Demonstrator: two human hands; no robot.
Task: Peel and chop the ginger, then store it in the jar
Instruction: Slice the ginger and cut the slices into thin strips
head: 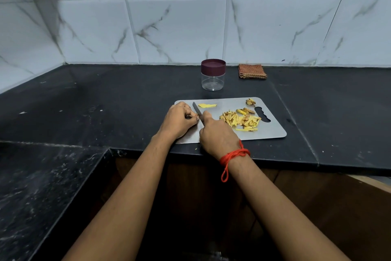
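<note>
From the head-worn camera, a person stands at a black stone counter [105, 95] with a grey metal cutting board [273, 132] on it. The left hand [178, 120] has its fingers [191, 115] curled tight, pinning what seems a small piece of ginger [198, 118], mostly hidden. The right hand [215, 135] is wrapped round a slim steel knife [197, 112], its blade just beside those fingertips. A pile of yellow ginger strips [241, 121] lies on the board's right half, and one peeled slice [207, 105] lies beyond the blade. The clear plastic jar with a maroon lid [213, 75] stands closed behind the board. With so small a piece, the blade could nick a fingertip. No writing is readable.
</note>
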